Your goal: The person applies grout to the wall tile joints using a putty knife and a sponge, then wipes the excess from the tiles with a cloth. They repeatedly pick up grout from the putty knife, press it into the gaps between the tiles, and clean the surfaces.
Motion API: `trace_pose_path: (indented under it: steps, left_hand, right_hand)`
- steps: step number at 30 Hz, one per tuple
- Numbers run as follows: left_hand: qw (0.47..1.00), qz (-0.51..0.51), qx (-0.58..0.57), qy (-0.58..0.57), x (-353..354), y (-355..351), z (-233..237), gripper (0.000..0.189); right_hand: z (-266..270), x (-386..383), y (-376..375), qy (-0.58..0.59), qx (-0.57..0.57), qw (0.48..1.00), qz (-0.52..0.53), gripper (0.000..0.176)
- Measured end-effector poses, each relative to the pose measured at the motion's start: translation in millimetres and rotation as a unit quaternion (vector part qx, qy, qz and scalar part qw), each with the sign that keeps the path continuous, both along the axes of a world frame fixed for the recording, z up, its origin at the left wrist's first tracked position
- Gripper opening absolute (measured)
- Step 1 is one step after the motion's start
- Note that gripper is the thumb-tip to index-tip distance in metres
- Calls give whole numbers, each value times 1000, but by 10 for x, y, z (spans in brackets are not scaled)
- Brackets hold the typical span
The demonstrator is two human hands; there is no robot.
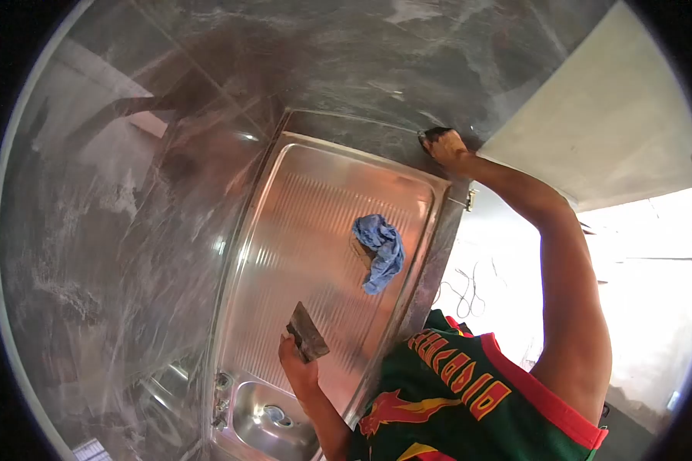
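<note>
My left hand (300, 367) grips a flat, wide-bladed scraper (307, 334) above the ribbed drainboard of the steel sink unit (300, 230). Stretched far out, my right hand (447, 147) is closed around something small and dark at the corner where the dark marbled tile (361, 54) meets the end of the counter. What it holds is too unclear to name. A crumpled blue cloth (380, 253) lies on the drainboard, with a brownish piece (361, 252) partly under it.
The sink bowl (261, 422) with its drain is at the bottom, beside taps (221, 399). Glossy marbled tiles cover the wall on the left. A pale wall (607, 115) stands at upper right, and thin cables (465, 296) lie on the bright floor.
</note>
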State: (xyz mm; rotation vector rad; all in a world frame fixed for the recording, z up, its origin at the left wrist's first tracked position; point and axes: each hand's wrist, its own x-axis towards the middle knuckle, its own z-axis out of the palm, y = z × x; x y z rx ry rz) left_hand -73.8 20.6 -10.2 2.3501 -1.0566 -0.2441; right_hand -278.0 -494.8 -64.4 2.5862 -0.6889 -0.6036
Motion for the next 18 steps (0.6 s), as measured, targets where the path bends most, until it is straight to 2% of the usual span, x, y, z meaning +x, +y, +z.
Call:
trace_pose_path:
  steps: [1,2,3,4,5,7,9,11,12,14,15,17,18]
  left_hand:
    - [977,85,-81,180,-17,-8,-58,29]
    - [908,168,-156,352,-31,-6,-99,33]
    - [909,163,-155,351,-41,15,-124,33]
    - [960,103,-110,236,-67,9,-85,35]
    - [990,43,-64,115,-91,2,-43,38]
    - [987,45,-84,130,-172,-68,40,38]
    - [983,57,-102,139,-213,-46,-2,39]
    - [998,1,-59,0,-204,27,-142,40]
    - [998,10,-57,-8,-217,46,-154,40]
    - [994,24,-60,83,-245,-59,-66,32]
    - [995,32,-60,75,-237,-109,11,32]
    - [971,67,-59,224,-215,-218,198,32]
    - [971,71,-61,219,-191,-140,100,32]
  right_hand:
    - [-8,-153,-6,0,-1,1000,-7,41]
    - [-15,-293,-9,20,19,999,-38,38]
    - [-21,-425,-13,40,40,996,-67,36]
    - [-205,-560,-112,-92,70,984,-132,27]
    - [-46,-554,0,-93,69,984,-133,27]
    - [249,-525,236,-69,4,969,-238,20]
    - [58,-496,188,-97,-8,973,-209,18]
    - [299,-285,312,16,57,997,-50,16]
    - [299,-105,316,10,59,997,-40,16]
    - [310,338,305,-25,65,997,-14,25]
    - [290,578,294,-32,66,997,-5,25]
    - [173,1055,247,-129,40,991,-25,34]
    - [145,1287,208,-133,40,990,-20,34]
